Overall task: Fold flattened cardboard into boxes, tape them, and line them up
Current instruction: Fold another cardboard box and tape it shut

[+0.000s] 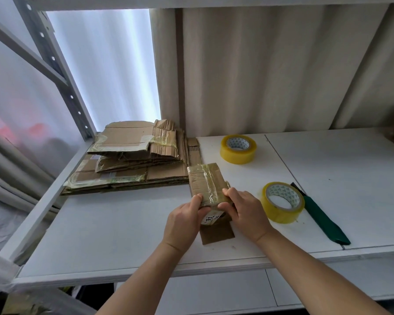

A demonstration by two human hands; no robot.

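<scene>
While both your hands pinch near end of small box [205, 183], left hand [184, 220] and right hand [246, 212] curl round it from either side, likely to square flaps; bottom flap [216, 234] lies open on bench [123, 235]. Tape roll [282, 202] and cutter [323, 220] sit just right, within reach. Flat cardboard stack [132, 160] waits back left; spare roll [238, 149] behind.

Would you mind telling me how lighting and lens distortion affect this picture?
Head view: the backlit window panel is blown out white; the wide-angle lens bends the shelf upright and splays the forearms; the small box stays reasonably sharp.
</scene>
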